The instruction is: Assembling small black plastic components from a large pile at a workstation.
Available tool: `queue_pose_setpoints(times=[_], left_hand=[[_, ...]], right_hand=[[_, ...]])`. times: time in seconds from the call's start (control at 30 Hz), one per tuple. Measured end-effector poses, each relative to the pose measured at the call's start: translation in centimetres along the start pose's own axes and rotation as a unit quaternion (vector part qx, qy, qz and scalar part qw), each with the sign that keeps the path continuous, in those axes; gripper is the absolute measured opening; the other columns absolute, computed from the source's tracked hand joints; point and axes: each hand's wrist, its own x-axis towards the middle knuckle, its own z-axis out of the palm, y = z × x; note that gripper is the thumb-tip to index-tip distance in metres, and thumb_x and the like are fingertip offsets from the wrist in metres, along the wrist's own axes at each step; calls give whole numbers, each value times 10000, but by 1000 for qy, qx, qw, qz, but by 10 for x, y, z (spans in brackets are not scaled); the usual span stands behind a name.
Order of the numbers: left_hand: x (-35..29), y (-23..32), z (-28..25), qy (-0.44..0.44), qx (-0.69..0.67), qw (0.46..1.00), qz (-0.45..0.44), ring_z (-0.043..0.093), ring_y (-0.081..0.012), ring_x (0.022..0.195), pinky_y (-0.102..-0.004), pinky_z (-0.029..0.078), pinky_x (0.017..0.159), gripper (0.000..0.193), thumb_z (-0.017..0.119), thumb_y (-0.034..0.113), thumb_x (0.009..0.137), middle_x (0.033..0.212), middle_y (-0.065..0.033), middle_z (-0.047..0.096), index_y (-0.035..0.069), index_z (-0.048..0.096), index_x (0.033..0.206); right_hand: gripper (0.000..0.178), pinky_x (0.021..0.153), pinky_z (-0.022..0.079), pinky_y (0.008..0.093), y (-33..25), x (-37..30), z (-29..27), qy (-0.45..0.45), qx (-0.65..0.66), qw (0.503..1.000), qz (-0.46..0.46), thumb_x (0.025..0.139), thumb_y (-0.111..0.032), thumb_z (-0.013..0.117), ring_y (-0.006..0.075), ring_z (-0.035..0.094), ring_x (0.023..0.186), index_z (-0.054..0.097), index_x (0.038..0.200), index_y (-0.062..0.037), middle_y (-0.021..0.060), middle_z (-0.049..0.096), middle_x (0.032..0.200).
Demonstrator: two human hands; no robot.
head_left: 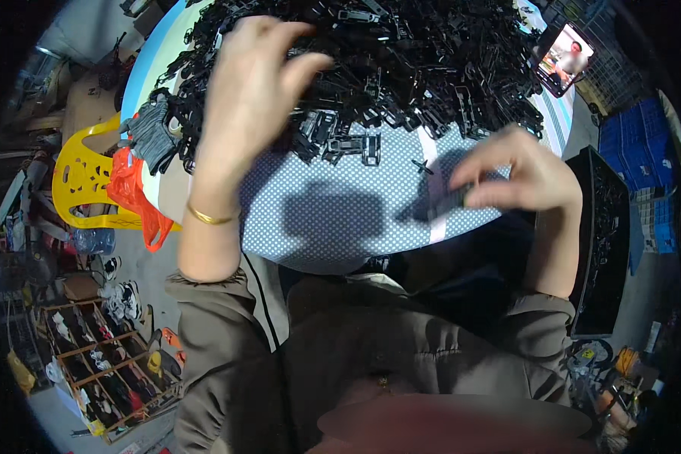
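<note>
A big heap of small black plastic parts (401, 60) covers the far half of a table with a dotted blue-white cloth (333, 219). My left hand (246, 98) is raised over the near edge of the heap, fingers curled and apart, and I cannot see anything in it. A gold bangle (208, 217) sits on that wrist. My right hand (518, 174) hovers over the cloth at the right, its fingers pinched on a small dark part (450, 200). A few loose black pieces (352, 144) lie on the cloth just in front of the heap.
A phone (564, 57) with a lit screen leans at the far right of the table. A dark bin of black parts (605, 242) stands to my right. On the left are a yellow plastic chair (83, 181), a red bag (132, 189) and a wooden shoe rack (106, 371).
</note>
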Motion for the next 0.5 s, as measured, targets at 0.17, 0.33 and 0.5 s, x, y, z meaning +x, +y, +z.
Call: queue_pose_setpoints(times=[0.17,0.33,0.5], left_hand=[[-11,-33,3,-200,225,948,-99,532,-299,886,-388,451,761,331,674,322,718,886,-133,600,11,651,827],[-10,-17,10,-139,156,976,-62,526,-298,881,-385,448,761,274,684,254,716,864,-132,582,13,631,836],[0,-6,4,45,-63,981,-177,555,-190,593,-313,459,579,219,658,164,727,746,-103,552,-12,591,839]], right_hand=[[267,597,493,330,-15,11,18,-88,-156,983,41,686,-218,725,255,636,682,657,851,-19,126,654,777],[162,563,490,313,5,25,30,214,-300,929,36,736,-157,674,226,596,590,642,794,-9,100,601,689],[122,589,496,320,14,40,45,261,-265,925,-78,732,-84,658,251,601,676,623,835,-27,100,604,828]])
